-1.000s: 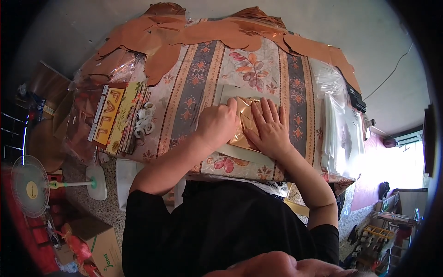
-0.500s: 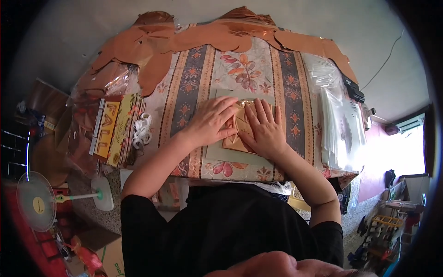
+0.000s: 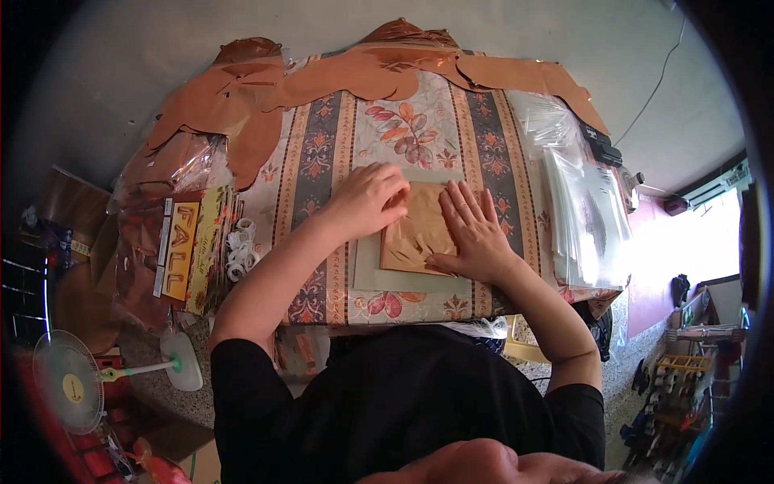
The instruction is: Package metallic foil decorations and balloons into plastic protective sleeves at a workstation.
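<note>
A square golden-brown packet with a creased, shiny face (image 3: 421, 230) lies on a pale grey-green sheet (image 3: 368, 270) before me. My right hand (image 3: 480, 240) rests flat along the packet's right side, fingers stretched and thumb spread over its lower part. At the upper left edge of the packet is my left hand (image 3: 371, 202), its fingers curled in together. Whatever sits between those fingertips is too small to make out.
A floral plastic cover (image 3: 411, 121) drapes the table. Left stand yellow printed cards (image 3: 181, 250) and white cord or ties (image 3: 241, 250). Clear plastic sleeves (image 3: 584, 218) are stacked at right. Copper-coloured cut sheets (image 3: 339, 77) line the far edge. A fan (image 3: 71, 383) stands at lower left.
My left hand has drawn off the packet's face to its upper left edge, its fingers curling. My right hand has shifted toward the right side, uncovering more of the face. The view has shifted slightly.
</note>
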Motion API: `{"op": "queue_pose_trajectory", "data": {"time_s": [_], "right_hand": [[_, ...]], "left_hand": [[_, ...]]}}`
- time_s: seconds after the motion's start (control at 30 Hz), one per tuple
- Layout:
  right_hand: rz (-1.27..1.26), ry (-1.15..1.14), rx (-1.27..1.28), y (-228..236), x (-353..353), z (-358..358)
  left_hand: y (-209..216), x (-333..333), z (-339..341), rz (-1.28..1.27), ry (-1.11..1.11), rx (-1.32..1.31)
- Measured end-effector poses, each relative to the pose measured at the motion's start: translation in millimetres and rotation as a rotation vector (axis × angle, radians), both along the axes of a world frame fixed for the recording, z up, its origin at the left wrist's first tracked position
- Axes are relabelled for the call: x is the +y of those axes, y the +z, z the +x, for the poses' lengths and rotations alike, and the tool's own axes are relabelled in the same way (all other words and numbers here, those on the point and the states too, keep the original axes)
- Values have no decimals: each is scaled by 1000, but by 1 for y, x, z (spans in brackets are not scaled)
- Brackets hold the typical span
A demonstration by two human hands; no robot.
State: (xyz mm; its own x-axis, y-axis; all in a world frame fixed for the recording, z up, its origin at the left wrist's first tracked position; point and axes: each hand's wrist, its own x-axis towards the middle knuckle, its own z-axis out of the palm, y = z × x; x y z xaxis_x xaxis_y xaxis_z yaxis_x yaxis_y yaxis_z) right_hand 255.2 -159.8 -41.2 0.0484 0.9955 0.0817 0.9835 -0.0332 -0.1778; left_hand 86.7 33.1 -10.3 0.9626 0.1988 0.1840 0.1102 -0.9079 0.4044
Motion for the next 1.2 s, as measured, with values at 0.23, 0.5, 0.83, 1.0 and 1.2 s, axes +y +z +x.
{"op": "queue_pose_trajectory", "data": {"time_s": [0.23,0.5,0.83,1.0,1.2], "right_hand": [[36,5,11,-5,2,-1],[45,14,19,-3,4,3],[11,11,72,6,12,7],[22,-1,44,4,12,8],[16,8,-18,6,11,7]], "left_hand": [[-24,1,41,37,50,-167],[-9,1,50,-52,79,114],[-18,0,49,57,66,177],[-17,-2,49,286,44,98],[-29,10,38,524,89,-44]]}}
